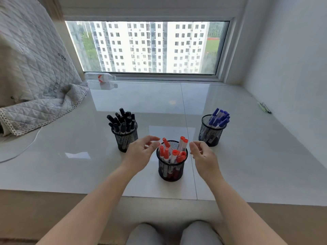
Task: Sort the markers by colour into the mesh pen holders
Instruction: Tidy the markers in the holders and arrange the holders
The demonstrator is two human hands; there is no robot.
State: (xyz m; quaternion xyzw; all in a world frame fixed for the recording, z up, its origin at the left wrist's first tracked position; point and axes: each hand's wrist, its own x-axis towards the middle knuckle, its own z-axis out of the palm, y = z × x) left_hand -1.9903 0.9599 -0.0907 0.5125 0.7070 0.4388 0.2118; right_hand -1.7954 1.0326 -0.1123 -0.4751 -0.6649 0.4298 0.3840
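Three black mesh pen holders stand on the glossy white sill. The left holder (126,139) is full of black markers (122,121). Red markers (174,152) fill the middle holder (170,169), nearest me. At the right, a third holder (209,134) carries blue markers (218,118). My left hand (141,151) hovers just left of the red markers, fingers loosely curled, holding nothing. On the other side of that holder my right hand (203,154) floats, also relaxed and empty.
A quilted grey blanket (35,85) is heaped at the left, with a white cable (26,147) running under it. A plastic bottle (100,77) lies by the window. Some pens (264,107) lie at the far right by the wall. My knees show below the sill's front edge.
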